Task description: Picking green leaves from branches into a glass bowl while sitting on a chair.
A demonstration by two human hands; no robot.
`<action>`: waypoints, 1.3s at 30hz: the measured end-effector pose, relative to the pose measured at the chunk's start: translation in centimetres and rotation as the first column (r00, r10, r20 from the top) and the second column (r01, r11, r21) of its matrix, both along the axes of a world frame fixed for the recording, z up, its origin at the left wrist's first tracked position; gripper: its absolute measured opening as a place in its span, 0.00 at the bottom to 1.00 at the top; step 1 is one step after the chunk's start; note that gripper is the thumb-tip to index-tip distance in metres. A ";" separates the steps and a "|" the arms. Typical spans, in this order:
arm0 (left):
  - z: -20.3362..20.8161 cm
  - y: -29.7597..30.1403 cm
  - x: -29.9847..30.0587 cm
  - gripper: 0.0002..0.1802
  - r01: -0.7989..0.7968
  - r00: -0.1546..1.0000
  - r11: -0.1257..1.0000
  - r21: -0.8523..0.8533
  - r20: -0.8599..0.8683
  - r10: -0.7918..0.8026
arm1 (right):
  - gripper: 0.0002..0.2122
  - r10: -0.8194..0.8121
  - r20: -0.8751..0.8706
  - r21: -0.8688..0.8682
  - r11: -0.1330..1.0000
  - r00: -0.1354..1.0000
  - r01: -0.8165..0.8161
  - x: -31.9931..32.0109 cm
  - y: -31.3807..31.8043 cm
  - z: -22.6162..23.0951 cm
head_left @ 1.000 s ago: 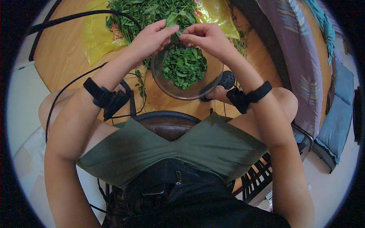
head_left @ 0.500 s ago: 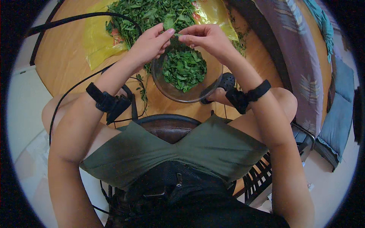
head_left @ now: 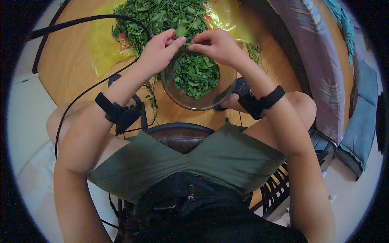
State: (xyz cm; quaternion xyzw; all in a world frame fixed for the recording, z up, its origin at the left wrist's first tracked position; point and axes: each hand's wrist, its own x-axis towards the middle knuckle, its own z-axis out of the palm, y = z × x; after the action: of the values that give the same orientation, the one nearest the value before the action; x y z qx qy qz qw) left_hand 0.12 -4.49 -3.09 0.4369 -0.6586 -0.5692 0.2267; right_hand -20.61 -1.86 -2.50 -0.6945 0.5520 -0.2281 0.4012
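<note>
My left hand (head_left: pixel 161 50) is closed in a pinch on a leafy green sprig (head_left: pixel 182 30), whose broad leaf stands up past the fingertips. Close beside it, my right hand (head_left: pixel 215 45) pinches at what looks like a green leaf, mostly hidden by the fingers. Both hands are over the far part of a clear glass bowl (head_left: pixel 199 108). Loose picked leaves (head_left: pixel 196 77) lie heaped inside the bowl.
Beyond the bowl, a large pile of leafy stems (head_left: pixel 162 16) lies on a yellow plastic bag (head_left: pixel 106 54) on the wooden floor (head_left: pixel 67 65). A black cable (head_left: pixel 77 99) runs past my left arm. A patterned purple cloth (head_left: pixel 324 81) hangs at right.
My hands have drawn slightly nearer to me, and the right fingertips have dropped lower beside the left. The sprig stays in my left hand.
</note>
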 end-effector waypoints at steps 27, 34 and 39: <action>1.0 0.8 0.6 0.13 0.171 0.985 0.955 0.244 -0.005 -0.175 | 0.18 -0.162 0.184 -0.071 0.982 0.969 0.178 0.1 0.3 -1.0; -0.1 0.3 0.6 0.11 0.150 0.988 0.962 0.230 -0.002 -0.154 | 0.18 -0.087 0.011 -0.368 0.926 0.996 0.085 0.8 1.1 -0.1; -0.5 0.2 0.7 0.10 0.215 0.970 0.937 0.276 0.052 -0.238 | 0.16 0.037 0.030 -0.371 0.928 0.999 -0.024 1.1 0.8 -0.5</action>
State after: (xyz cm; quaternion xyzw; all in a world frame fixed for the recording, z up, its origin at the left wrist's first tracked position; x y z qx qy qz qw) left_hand 0.86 -4.34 -3.60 0.4084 -0.6304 -0.6564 0.0706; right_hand -19.48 -1.03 -3.00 -0.7620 0.4807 -0.3345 0.2763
